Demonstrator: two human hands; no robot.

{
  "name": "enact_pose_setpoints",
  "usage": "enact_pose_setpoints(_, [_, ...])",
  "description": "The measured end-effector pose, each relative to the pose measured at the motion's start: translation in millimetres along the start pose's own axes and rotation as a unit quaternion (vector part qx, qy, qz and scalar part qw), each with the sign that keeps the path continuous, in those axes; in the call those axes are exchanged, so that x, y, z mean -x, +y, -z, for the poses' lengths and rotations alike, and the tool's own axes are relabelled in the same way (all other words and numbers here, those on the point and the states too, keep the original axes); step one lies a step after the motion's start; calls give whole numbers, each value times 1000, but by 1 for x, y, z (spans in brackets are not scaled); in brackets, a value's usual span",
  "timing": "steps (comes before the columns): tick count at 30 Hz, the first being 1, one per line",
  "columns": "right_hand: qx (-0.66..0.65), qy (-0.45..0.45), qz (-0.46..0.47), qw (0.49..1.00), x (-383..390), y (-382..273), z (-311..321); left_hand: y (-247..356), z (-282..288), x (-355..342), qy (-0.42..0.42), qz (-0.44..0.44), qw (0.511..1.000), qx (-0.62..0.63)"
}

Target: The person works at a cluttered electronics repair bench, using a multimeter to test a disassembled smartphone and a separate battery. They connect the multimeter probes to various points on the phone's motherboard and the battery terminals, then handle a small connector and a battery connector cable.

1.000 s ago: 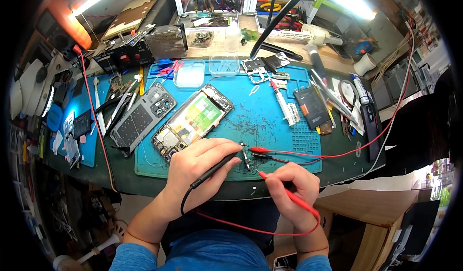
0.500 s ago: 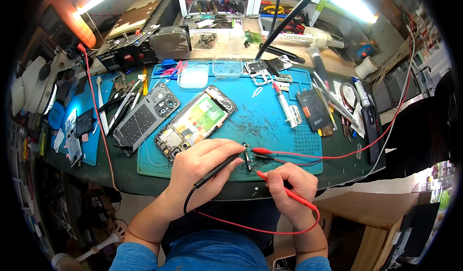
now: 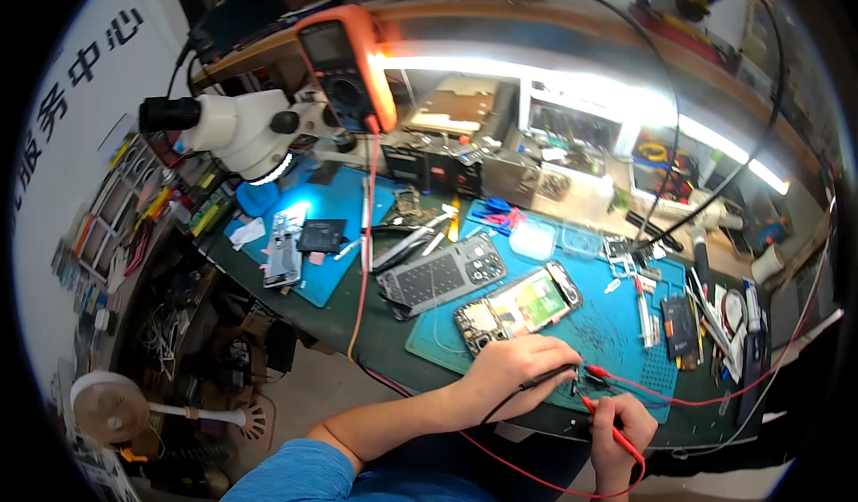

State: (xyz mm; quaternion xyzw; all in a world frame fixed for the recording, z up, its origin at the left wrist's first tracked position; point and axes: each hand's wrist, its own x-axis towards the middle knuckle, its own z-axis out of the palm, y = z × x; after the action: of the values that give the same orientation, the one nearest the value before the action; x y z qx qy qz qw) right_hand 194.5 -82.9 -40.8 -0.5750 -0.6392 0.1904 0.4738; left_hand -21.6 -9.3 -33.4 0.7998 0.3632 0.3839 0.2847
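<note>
My left hand is closed on a black multimeter probe, its tip over the front edge of a blue work mat. In my right hand is a red probe, pointing up and left. Between the two tips lies a small, narrow dark part; whether the tips touch it I cannot tell. A red crocodile clip and a black clip sit just right of it. Beyond my left hand lies an opened phone, its green inner panel showing, with a grey phone back cover to its left.
An orange multimeter stands upright at the back, a red lead hanging from it across the bench. A white microscope is at left. Tweezers, a syringe and a black battery lie right. A fan stands lower left.
My view has swung left and up, bringing the multimeter and microscope into sight and shifting the bench rightward. Both hands still hold their probes around the small part.
</note>
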Motion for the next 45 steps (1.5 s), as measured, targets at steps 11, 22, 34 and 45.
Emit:
enact_pose_setpoints(11, [-15, 1, 24, 1000, 0, 7, -7, -5, 0, 5, 27, -23, 999, -8])
enact_pose_setpoints(22, [-15, -13, 41, 999, -9, -4, -5, -2, 7, 1, 18, -13, 999, -29])
enact_pose_setpoints(34, [-37, -11, 70, 997, -8, 5, -3, 5, 5, -6, -9, 7, 1000, -21])
enact_pose_setpoints(45, [-23, -22, 82, 996, -8, 4, -3, 1, 4, -6, 6, -9, 1000, -26])
